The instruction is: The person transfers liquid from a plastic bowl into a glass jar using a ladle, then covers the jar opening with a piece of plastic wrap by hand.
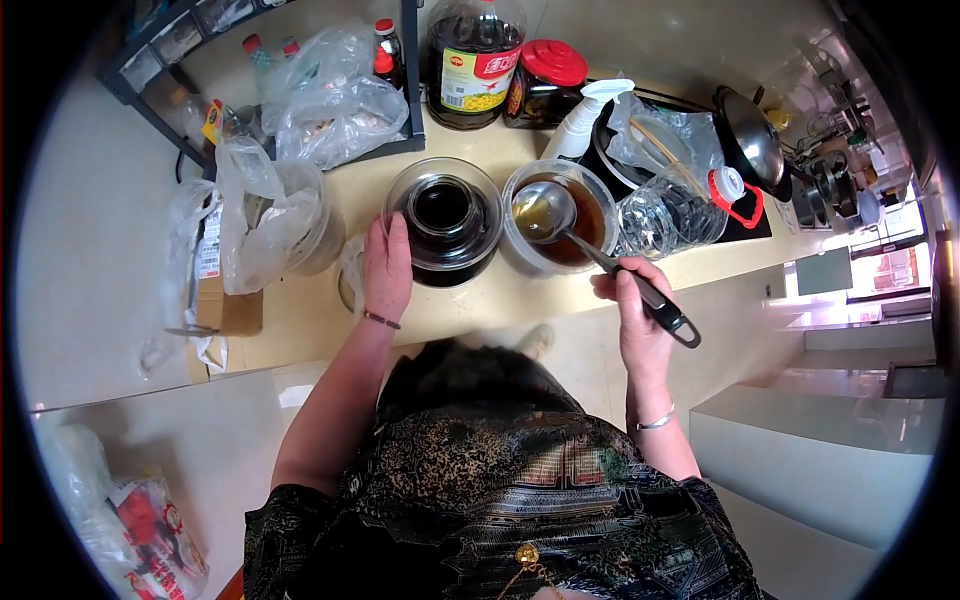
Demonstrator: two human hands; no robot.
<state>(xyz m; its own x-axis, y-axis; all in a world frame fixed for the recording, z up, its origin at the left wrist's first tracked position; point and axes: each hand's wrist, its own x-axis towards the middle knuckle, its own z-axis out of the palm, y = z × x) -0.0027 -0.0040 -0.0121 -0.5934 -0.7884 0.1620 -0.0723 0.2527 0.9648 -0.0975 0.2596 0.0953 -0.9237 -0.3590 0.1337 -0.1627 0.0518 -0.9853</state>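
Note:
My right hand (643, 312) is closed around the black handle of a metal ladle (541, 212). The ladle's bowl is inside a clear plastic tub (548, 262), with some yellowish liquid in it and brown liquid (592, 222) around it. To the left of the tub stands a clear glass jar with a wide flared rim (480, 178) and a narrower inner neck; dark liquid shows inside. My left hand (389, 268) grips the left side of this jar, thumb near the rim and the other fingers partly hidden.
Behind stand a big bottle of dark liquid (476, 80) and a red-lidded jar (552, 66). A white spray bottle (583, 125), a clear plastic jug (665, 215) and a wok (752, 140) are to the right. Plastic bags (335, 110) and a dark rack (413, 70) lie left.

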